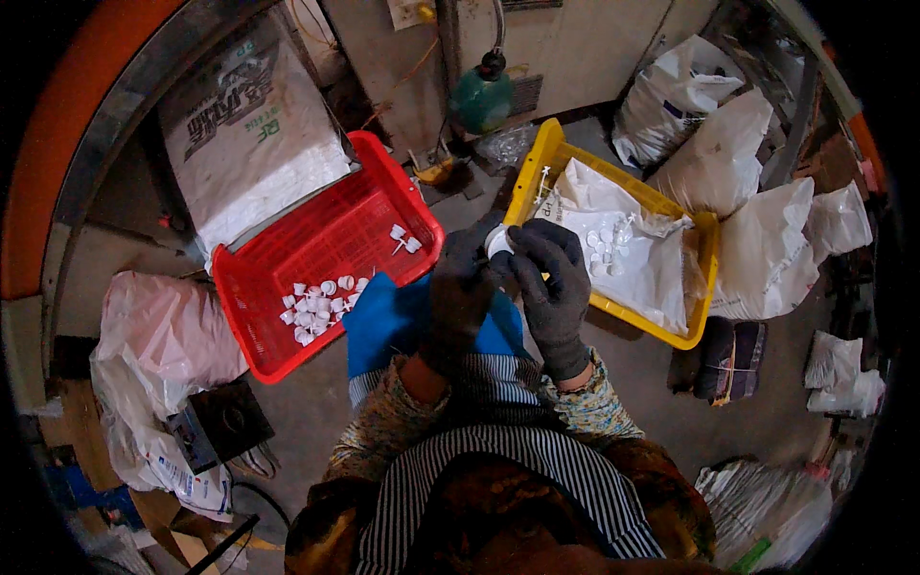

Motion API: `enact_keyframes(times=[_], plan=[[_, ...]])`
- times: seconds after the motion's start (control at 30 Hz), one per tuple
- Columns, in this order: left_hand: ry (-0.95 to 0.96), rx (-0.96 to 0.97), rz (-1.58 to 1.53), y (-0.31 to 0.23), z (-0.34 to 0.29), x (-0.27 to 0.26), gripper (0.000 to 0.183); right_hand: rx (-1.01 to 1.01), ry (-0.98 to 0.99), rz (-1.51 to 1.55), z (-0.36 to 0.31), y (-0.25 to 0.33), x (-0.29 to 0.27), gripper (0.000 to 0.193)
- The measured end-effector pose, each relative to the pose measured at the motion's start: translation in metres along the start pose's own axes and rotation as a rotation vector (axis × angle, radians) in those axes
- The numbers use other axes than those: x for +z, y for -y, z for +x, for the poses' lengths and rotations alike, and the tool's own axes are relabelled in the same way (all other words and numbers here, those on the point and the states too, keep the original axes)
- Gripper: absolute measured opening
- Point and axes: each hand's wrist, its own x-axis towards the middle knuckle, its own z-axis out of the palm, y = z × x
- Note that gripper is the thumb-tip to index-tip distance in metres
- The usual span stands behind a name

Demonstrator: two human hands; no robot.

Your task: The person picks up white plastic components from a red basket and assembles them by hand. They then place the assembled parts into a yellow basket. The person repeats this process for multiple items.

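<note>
Both my hands wear dark grey gloves and meet in front of me, above the blue cloth on my lap. A small round white plastic piece (498,243) is pinched between them. My left hand (462,278) grips its left side, and my right hand (556,283) holds its right side with bent fingers. To the left, a red plastic basket (264,331) contains a cluster of white plastic pieces (314,309). A yellow basket (695,331) at the right is lined with a white sack (644,273), on which several white pieces (604,251) lie.
A big white printed sack (254,125) leans at the red basket's far side. Stuffed white bags (709,158) stand beyond the yellow basket. A green bottle-like container (481,101) is at the far middle. Pinkish bags (172,331) and a black box (222,425) sit at the left.
</note>
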Motion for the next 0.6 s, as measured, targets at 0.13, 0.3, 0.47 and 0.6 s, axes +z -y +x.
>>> enact_keyframes(times=[0.13,0.3,0.47,0.6], plan=[[-0.033,-0.010,-0.005,-0.006,0.000,0.001,0.036,0.258,-0.009,0.204,0.003,0.008,0.000,0.021],[-0.036,0.000,0.063,-0.003,0.000,-0.001,0.040,0.179,0.124,0.157,0.000,-0.003,-0.007,0.020],[0.019,0.023,-0.004,0.000,0.003,-0.006,0.040,0.666,0.182,0.625,0.007,-0.005,-0.016,0.018],[0.069,0.034,-0.025,0.003,0.004,-0.008,0.039,0.631,0.193,0.525,0.012,0.003,-0.020,0.016]])
